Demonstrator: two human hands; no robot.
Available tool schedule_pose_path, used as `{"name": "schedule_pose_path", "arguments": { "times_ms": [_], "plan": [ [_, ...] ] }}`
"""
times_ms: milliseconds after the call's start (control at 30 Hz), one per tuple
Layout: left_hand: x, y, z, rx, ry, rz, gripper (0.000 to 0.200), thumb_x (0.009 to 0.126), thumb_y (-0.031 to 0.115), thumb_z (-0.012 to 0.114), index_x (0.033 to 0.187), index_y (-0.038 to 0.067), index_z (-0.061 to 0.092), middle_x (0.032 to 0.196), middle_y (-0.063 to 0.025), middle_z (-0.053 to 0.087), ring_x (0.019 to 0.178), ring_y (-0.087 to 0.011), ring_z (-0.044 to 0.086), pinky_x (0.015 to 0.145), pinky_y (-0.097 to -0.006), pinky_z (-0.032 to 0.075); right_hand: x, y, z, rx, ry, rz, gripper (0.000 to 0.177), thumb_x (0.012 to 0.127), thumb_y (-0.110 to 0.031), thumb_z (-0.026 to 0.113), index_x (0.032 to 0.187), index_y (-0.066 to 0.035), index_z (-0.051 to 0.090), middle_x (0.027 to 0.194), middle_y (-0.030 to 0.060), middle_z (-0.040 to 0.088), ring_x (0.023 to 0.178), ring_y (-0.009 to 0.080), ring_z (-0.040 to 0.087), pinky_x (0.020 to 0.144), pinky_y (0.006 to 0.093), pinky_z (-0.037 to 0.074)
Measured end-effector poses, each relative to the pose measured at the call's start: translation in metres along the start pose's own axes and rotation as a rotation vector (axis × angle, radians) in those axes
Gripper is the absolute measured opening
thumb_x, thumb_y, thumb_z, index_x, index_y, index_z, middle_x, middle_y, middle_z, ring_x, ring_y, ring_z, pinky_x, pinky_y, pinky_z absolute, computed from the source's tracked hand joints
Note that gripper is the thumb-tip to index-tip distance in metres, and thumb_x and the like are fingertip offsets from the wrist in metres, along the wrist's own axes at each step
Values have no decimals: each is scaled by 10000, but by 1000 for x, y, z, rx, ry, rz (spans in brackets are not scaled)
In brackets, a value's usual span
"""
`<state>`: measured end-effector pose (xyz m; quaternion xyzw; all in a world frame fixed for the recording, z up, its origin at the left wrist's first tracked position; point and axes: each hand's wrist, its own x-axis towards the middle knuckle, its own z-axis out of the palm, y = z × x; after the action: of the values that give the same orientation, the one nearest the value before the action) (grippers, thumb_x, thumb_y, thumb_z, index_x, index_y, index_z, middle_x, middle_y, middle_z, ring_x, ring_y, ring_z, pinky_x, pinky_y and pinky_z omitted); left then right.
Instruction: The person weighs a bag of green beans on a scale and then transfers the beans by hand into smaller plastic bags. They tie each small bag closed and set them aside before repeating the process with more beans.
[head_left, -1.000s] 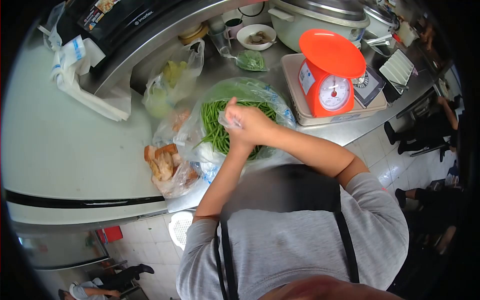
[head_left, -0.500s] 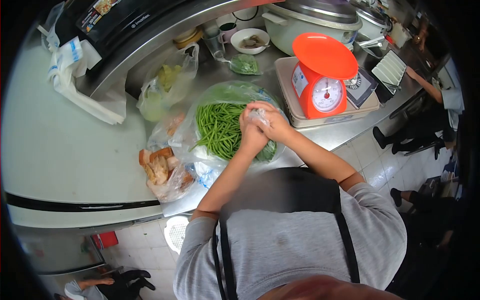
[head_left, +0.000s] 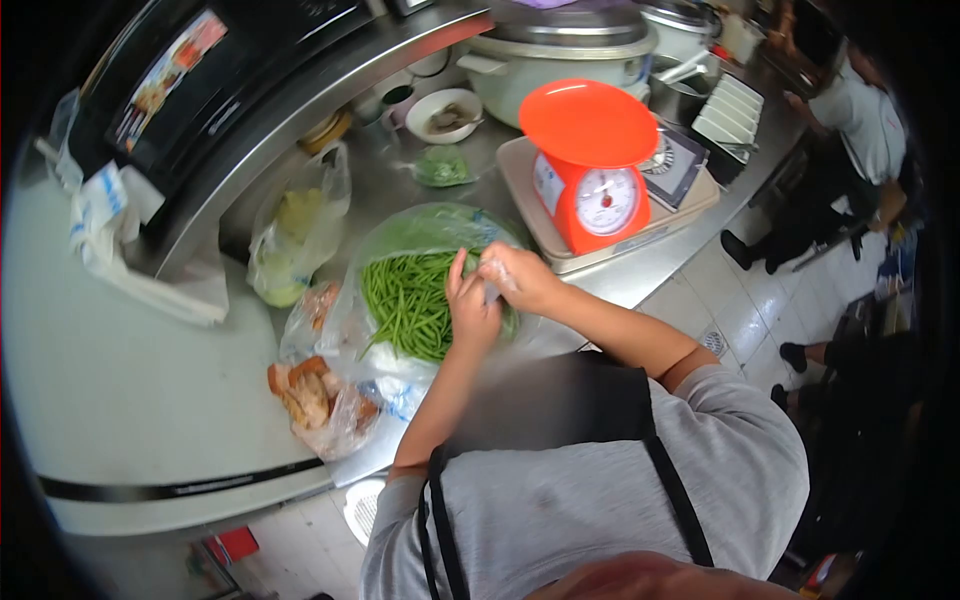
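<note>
Green beans (head_left: 408, 303) fill a large clear plastic bag (head_left: 430, 228) on the steel counter. Over the right side of the beans, my two hands meet. My right hand (head_left: 522, 280) is closed on a small crumpled clear plastic bag (head_left: 503, 272). My left hand (head_left: 473, 308) is close against it, its index finger pointing up and its other fingers bent toward the same plastic. How firmly the left fingers grip is partly hidden.
An orange dial scale (head_left: 590, 165) stands on a flat beige scale (head_left: 560, 262) to the right. Bagged meat (head_left: 315, 395), a bag of pale green vegetables (head_left: 295, 235), a white bowl (head_left: 443, 116) and a large pot (head_left: 560, 65) surround the bag. A person (head_left: 850, 135) stands at far right.
My hands, clasped together over the plastic before, have come slightly apart, and the left index finger now sticks up. The whole view has shifted and turned a little.
</note>
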<state>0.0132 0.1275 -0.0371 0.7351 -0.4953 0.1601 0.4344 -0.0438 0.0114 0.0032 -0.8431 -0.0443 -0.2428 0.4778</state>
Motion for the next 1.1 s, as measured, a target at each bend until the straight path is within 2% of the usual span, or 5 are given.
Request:
{"name": "schedule_pose_path", "arguments": {
  "times_ms": [100,300,433,733,1100],
  "plan": [
    [2,-8,3,-41,-17,-1,259,657,42,498,904,-3,560,908,-128,563,1098,-368,389,899,-445,276,7,-3,-6,134,-17,119,177,798,-209,493,869,-48,477,822,151,538,796,314,524,675,403,396],
    [19,10,5,-96,9,-39,225,697,152,546,879,23,578,853,-130,570,1012,-309,461,883,-445,317,4,-52,-19,-954,-63,-554,349,709,-207,515,1038,-94,487,1034,84,501,1012,227,440,797,449,338],
    [13,-5,-1,-9,-86,47,112,672,113,583,731,19,563,711,-129,551,1001,-319,448,877,-420,326,5,-31,-14,-1265,-653,-126,195,743,-230,480,891,-117,537,865,71,602,836,265,557,735,447,365],
    [23,24,-64,243,-185,181,149,660,93,580,790,35,537,892,-142,467,914,-321,425,826,-406,303,35,-46,-68,-558,-732,-231,285,810,-321,452,731,-58,530,632,139,551,660,342,538,566,439,399],
    [76,124,-153,22,-329,-293,121,692,1,599,798,-28,549,682,-25,436,555,-90,426,500,-211,358,44,-101,-109,-261,-535,-459,177,817,-208,464,793,-35,494,742,127,517,731,323,507,622,409,395]
  ]
}}
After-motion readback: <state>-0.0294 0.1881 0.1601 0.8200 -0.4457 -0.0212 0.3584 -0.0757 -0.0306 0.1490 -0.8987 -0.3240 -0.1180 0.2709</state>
